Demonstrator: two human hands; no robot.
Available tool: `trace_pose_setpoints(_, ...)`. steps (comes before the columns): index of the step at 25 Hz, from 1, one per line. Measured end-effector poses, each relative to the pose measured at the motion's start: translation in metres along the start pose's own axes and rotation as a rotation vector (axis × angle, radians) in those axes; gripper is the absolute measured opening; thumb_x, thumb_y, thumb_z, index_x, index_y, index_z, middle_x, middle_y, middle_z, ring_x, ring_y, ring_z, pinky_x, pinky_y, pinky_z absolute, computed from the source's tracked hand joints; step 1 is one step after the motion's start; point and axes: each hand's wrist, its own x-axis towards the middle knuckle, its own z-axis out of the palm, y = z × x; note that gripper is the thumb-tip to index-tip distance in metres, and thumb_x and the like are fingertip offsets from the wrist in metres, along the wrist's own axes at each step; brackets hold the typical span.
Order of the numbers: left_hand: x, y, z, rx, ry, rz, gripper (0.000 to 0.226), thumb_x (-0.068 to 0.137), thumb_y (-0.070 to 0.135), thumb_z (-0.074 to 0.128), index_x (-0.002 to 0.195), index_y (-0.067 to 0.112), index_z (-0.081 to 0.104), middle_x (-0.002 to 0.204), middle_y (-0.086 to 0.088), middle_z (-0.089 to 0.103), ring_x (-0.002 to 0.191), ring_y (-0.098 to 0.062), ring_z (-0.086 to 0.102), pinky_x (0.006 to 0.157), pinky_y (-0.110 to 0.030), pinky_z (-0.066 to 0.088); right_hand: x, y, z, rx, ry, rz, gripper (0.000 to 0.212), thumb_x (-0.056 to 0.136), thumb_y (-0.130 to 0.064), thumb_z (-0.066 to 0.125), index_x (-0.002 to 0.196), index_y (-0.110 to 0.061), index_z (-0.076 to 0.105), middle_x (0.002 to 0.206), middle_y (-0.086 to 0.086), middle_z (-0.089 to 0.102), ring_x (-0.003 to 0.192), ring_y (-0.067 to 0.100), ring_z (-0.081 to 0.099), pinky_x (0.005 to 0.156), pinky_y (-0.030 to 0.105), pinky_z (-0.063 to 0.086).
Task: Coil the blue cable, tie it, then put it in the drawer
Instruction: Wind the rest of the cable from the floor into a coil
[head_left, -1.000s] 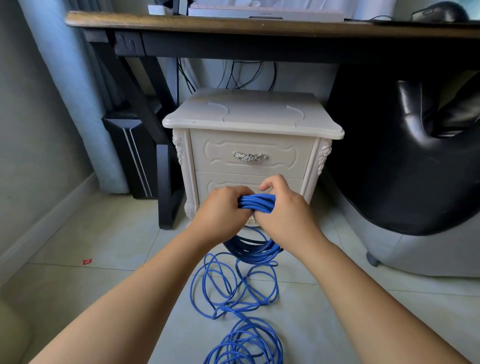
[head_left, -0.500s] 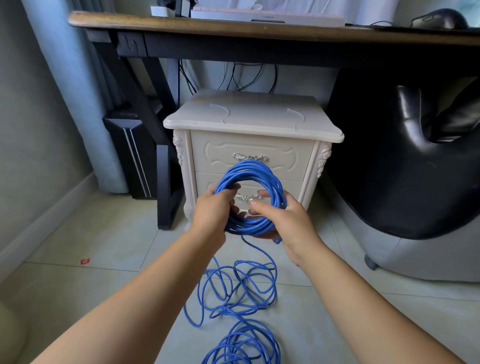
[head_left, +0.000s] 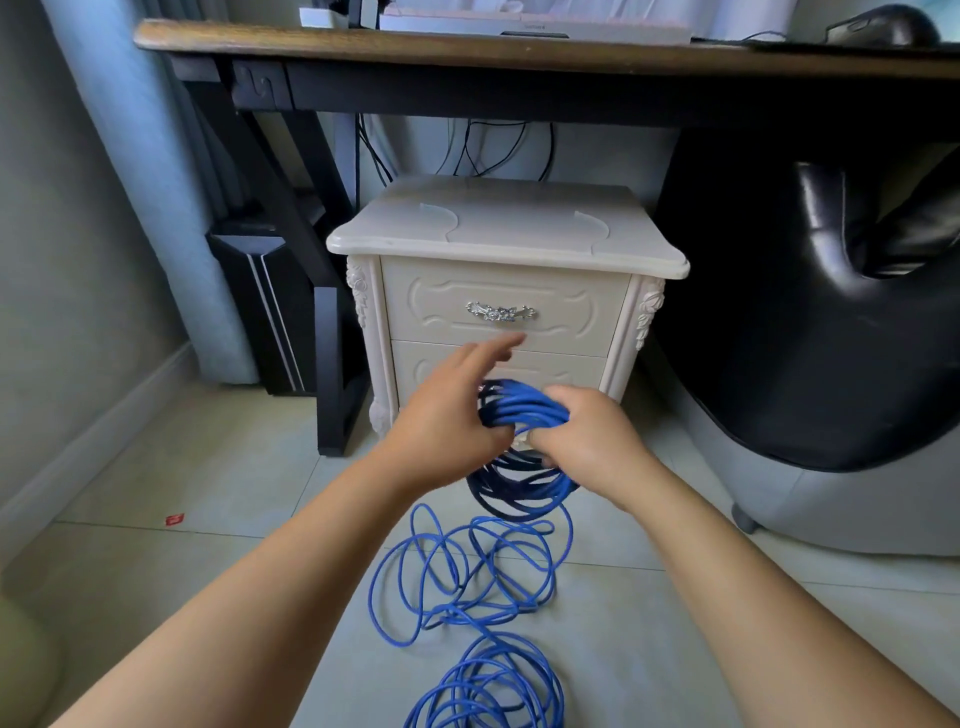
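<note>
— Where is the cable?
— Part of the cable is wound into a coil that hangs in my right fingers, which are curled tight round its top strands. The coil is in the air in front of the lower drawer. The rest trails down into loose loops on the floor, between my arms.
— And the left?
— My left fingers are stretched out straight and hold nothing. The palm is just beside the coil; whether it touches, I cannot tell. The tips point at the top drawer, just under its handle.
— The drawers?
— Both shut, in the white cabinet under the bench. A black chair stands to its right. A red scrap lies on the floor, well to the left.
</note>
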Motion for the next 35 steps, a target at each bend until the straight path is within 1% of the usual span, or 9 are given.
trace_pose_setpoints(3,0.001,0.006,0.005,0.281,-0.123,0.067,0.079,0.075,0.005,0.057,0.146,0.035,0.037,0.119,0.003,0.062,0.102,-0.018,0.057,0.075,-0.025,0.043,-0.003,-0.004,0.008,-0.288,-0.048,-0.127,0.016,0.079,-0.013,0.061,0.071,-0.022,0.051,0.072,0.002,0.058,0.071,0.027,0.055,0.057,0.030,0.038)
trace_pose_setpoints(6,0.004,0.004,0.009,0.359,-0.093,-0.008,0.041,0.083,0.008,0.052,0.120,0.024,0.059,0.094,-0.002,0.069,0.087,-0.027,0.061,0.064,-0.031,0.037,-0.002,-0.005,0.007,-0.242,0.058,-0.154,0.012,0.077,-0.018,0.064,0.079,-0.024,0.053,0.072,-0.003,0.058,0.072,0.024,0.053,0.059,0.030,0.039)
trace_pose_setpoints(10,0.007,-0.003,0.005,-0.022,0.014,-0.211,0.013,0.091,0.009,0.055,0.095,0.016,0.064,0.065,0.005,0.057,0.059,-0.015,0.054,0.057,-0.026,0.041,0.005,0.003,-0.002,0.104,0.029,-0.013,0.030,0.073,-0.035,0.077,0.094,-0.034,0.055,0.093,-0.009,0.065,0.084,0.012,0.064,0.071,0.022,0.049)
trace_pose_setpoints(12,0.007,-0.005,0.004,-0.211,0.062,-0.316,0.009,0.094,0.011,0.056,0.094,0.013,0.065,0.057,0.003,0.052,0.051,-0.012,0.053,0.054,-0.023,0.045,0.006,0.008,-0.004,0.189,-0.019,0.022,0.039,0.069,-0.052,0.078,0.100,-0.039,0.057,0.104,-0.010,0.067,0.093,0.009,0.066,0.082,0.028,0.053)
trace_pose_setpoints(14,0.009,-0.006,0.004,-0.454,0.135,-0.425,0.009,0.095,0.010,0.056,0.095,0.011,0.066,0.053,0.002,0.048,0.044,-0.009,0.049,0.058,-0.029,0.054,0.004,0.008,-0.007,0.192,-0.059,0.053,0.043,0.072,-0.057,0.076,0.108,-0.042,0.057,0.101,-0.014,0.068,0.091,0.005,0.067,0.077,0.027,0.053)
trace_pose_setpoints(19,0.014,-0.007,-0.005,-0.919,0.380,-0.699,0.016,0.097,0.005,0.048,0.096,0.008,0.064,0.061,-0.004,0.037,0.055,-0.017,0.042,0.040,-0.018,0.043,-0.003,0.003,0.003,0.422,-0.217,0.217,0.047,0.082,-0.047,0.072,0.120,-0.026,0.054,0.104,0.006,0.072,0.079,0.023,0.075,0.078,0.046,0.061)
trace_pose_setpoints(28,0.002,0.011,0.022,-1.280,0.381,-0.784,0.015,0.100,0.017,0.051,0.095,0.009,0.063,0.054,-0.001,0.045,0.057,-0.017,0.053,0.076,-0.042,0.055,-0.003,-0.007,0.032,0.958,0.030,0.238,0.019,0.089,-0.014,0.067,0.105,-0.018,0.058,0.091,0.011,0.074,0.094,0.028,0.072,0.086,0.057,0.056)
trace_pose_setpoints(31,-0.002,0.006,0.031,-0.978,0.328,-0.830,0.017,0.093,0.032,0.061,0.086,0.020,0.071,0.077,-0.004,0.070,0.089,-0.024,0.067,0.098,-0.046,0.050,0.000,-0.005,0.029,0.967,0.078,0.258,0.013,0.092,-0.004,0.060,0.098,-0.014,0.054,0.075,0.008,0.073,0.086,0.030,0.073,0.084,0.060,0.056)
trace_pose_setpoints(35,-0.006,0.002,0.022,-0.879,0.195,-0.765,0.020,0.085,0.029,0.072,0.103,0.021,0.071,0.105,-0.007,0.074,0.099,-0.019,0.069,0.096,-0.040,0.051,0.003,-0.001,0.021,0.780,0.163,0.227,0.012,0.096,-0.008,0.051,0.098,-0.020,0.051,0.061,0.004,0.070,0.073,0.029,0.073,0.073,0.047,0.059)
